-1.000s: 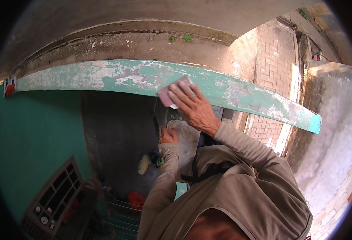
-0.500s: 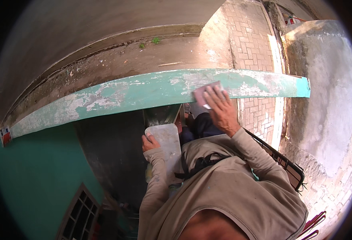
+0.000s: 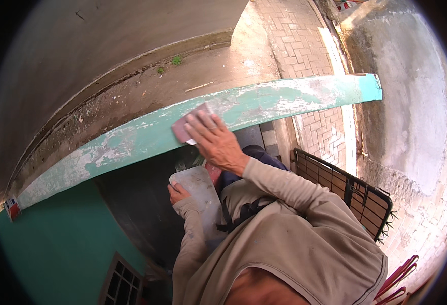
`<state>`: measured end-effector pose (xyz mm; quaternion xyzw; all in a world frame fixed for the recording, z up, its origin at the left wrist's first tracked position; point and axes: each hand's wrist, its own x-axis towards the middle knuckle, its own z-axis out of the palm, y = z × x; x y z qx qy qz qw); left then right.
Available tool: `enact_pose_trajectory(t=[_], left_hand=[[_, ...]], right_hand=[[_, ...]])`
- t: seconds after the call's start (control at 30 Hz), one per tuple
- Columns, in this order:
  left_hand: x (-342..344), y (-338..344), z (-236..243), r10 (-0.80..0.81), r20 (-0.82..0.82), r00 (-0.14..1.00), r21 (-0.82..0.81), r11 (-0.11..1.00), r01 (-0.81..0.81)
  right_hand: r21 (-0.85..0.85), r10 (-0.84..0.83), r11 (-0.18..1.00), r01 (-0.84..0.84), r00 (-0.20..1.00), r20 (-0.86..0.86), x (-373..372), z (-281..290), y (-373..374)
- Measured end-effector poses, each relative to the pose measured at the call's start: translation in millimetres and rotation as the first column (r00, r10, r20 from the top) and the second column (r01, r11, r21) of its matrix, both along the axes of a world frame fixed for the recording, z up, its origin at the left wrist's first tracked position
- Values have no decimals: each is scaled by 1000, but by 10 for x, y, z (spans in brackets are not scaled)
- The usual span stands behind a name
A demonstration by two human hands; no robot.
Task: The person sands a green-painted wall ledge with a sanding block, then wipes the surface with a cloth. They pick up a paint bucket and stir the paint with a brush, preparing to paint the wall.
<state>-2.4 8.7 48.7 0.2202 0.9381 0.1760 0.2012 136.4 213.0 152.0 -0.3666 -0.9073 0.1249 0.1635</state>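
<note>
A long beam with worn green paint (image 3: 264,104) crosses in front of me, with pale patches where the paint is scraped. My right hand (image 3: 217,145) lies over a reddish-brown sheet of sandpaper (image 3: 184,128), pressing it on the beam's face left of the middle. One corner of the sheet shows a white backing. Lower down, my left hand (image 3: 178,193) is closed over the left edge of a whitish, rounded-corner panel (image 3: 200,190), which looks like the top of a stepladder. Its fingertips are partly hidden.
A green wall with a barred window (image 3: 122,279) lies at lower left. A small red-and-white box or can (image 3: 12,208) sits by the beam's left end. To the right stands a black wire rack (image 3: 330,178), above brick paving (image 3: 330,132). A grey wall (image 3: 132,30) rises beyond the beam.
My right hand has slid the sandpaper left along the beam. The view has shifted and tilted, and more of the wire rack shows. My left hand keeps its hold on the panel.
</note>
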Motion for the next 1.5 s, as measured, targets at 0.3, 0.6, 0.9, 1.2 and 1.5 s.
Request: enact_pose_trajectory(t=[0.3, 0.6, 0.9, 1.2, 1.5], left_hand=[[20, -27, -19, -3, 10, 1000, 48, 999, 3], [0, -102, -69, -5, -5, 1000, 58, 998, 5], [-60, -158, -180, -7, -8, 1000, -8, 1000, 7], [-32, -152, -79, 23, 30, 999, 34, 999, -25], [-5, -105, -57, -38, 3, 999, 60, 998, 37]], right_hand=[[-45, -241, 969, 243, 969, 50, 969, 213, 465], [121, -655, 755, 645, 750, 91, 3276, 159, 1115], [80, -734, 679, 730, 675, 68, 2763, -21, 975], [48, -530, 848, 528, 838, 129, 2566, 241, 675], [48, -914, 404, 913, 401, 62, 4398, 200, 1309]])
